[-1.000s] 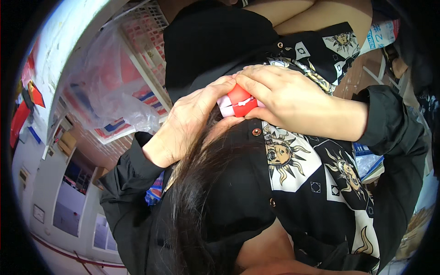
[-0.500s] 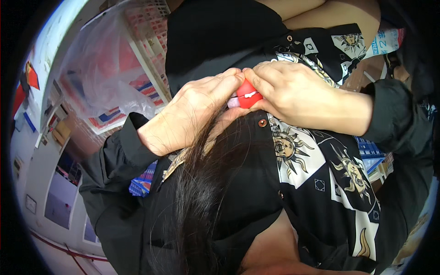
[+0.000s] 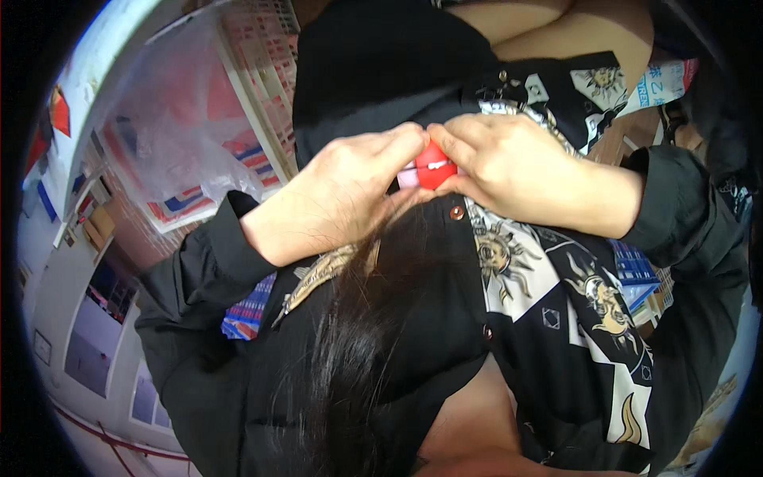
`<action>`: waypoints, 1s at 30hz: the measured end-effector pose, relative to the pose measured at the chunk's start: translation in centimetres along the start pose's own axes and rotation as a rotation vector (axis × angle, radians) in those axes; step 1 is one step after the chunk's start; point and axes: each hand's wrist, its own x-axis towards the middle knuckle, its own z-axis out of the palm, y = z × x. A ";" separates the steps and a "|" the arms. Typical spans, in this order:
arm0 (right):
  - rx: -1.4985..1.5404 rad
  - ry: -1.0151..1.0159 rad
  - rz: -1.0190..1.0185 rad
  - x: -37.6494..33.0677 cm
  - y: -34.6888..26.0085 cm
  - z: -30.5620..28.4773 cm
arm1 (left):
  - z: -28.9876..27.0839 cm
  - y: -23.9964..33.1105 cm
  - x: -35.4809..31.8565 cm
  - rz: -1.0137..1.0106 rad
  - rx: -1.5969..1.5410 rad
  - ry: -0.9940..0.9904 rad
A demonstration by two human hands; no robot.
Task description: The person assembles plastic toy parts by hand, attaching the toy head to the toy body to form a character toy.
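Observation:
In front of my chest, my left hand [image 3: 338,187] and my right hand [image 3: 520,167] meet around a small, rounded red piece [image 3: 435,176]. A white streak crosses its middle along a seam-like line, and a pale pink part [image 3: 408,178] shows at its left side. Both thumbs press together at its upper edge, while fingers support it from below. My left hand grips the pink end and my right hand the red end. The fingers cover much of the piece, so its exact kind cannot be made out.
At the left, a white crate [image 3: 254,119] stands beside a clear plastic bag [image 3: 159,135] over red and blue items. Blue packs [image 3: 248,310] show beneath my left arm, and more blue items [image 3: 634,266] by my right. Long dark hair [image 3: 342,342] hangs below my hands.
Both hands keep their hold on the red piece, with only a slight shift of the fingers. The whole view has moved a little.

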 end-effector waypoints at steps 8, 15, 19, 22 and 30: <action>-0.016 0.067 0.064 -0.7 -0.1 0.3 | -0.4 0.2 -0.4 -0.049 -0.127 0.075; -0.009 0.131 0.095 -0.5 -0.8 0.2 | -0.6 0.1 0.0 -0.030 -0.035 0.041; -0.067 0.065 0.069 0.4 -0.8 -0.2 | -0.2 -0.2 0.5 0.054 0.033 0.038; 0.059 0.107 0.104 0.4 -0.3 -0.1 | 0.0 0.0 0.6 0.078 0.050 0.096; 0.334 0.255 0.193 0.3 0.0 0.9 | 1.8 -1.3 -0.7 0.023 -0.063 0.355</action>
